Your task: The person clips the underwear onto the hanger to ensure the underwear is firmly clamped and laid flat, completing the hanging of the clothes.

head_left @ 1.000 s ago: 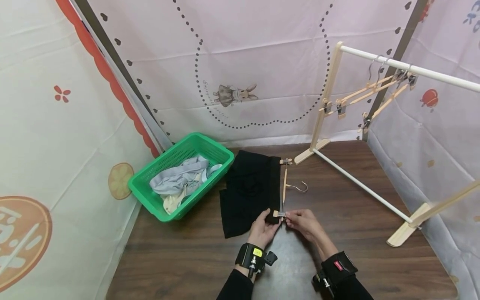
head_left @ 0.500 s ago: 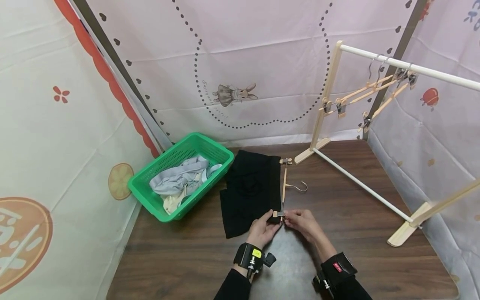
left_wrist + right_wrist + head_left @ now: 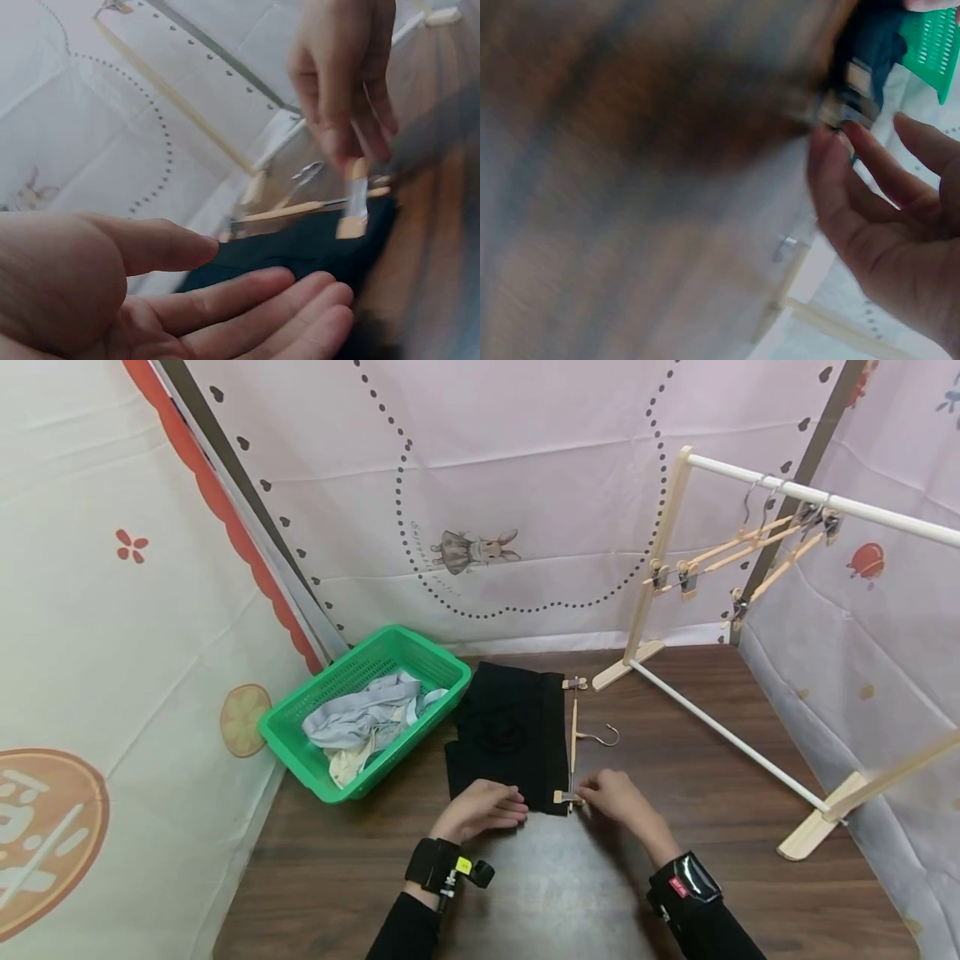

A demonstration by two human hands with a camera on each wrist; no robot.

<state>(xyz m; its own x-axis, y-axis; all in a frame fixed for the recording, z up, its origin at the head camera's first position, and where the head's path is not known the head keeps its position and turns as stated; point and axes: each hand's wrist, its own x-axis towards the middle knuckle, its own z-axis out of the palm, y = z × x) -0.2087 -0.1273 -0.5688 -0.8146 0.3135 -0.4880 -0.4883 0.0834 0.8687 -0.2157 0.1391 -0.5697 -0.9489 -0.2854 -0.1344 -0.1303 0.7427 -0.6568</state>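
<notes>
Folded black pants [image 3: 506, 714] lie flat on the wooden table, and a wooden clip hanger [image 3: 573, 727] runs along their right edge. The hanger's far clip [image 3: 574, 683] and near clip [image 3: 564, 797] both sit on that edge. My left hand [image 3: 483, 808] hovers at the pants' near edge, palm toward them, fingers straight and thumb apart, holding nothing. Around the outer end of the near clip are the fingertips of my right hand [image 3: 617, 797]. Its thumb and fingers look spread in the right wrist view, where the clip [image 3: 859, 79] is partly blurred.
A green basket [image 3: 281, 727] with grey-blue and cream clothes stands left of the pants. On the right rises a wooden rack with a white rail [image 3: 787, 487], where several clip hangers [image 3: 738, 545] hang. Printed cloth walls [image 3: 525, 443] enclose the table.
My left hand has let go of the pants' corner near the clip and moved left. My right hand's fingers have loosened at the near clip. The pants and hanger stay in place.
</notes>
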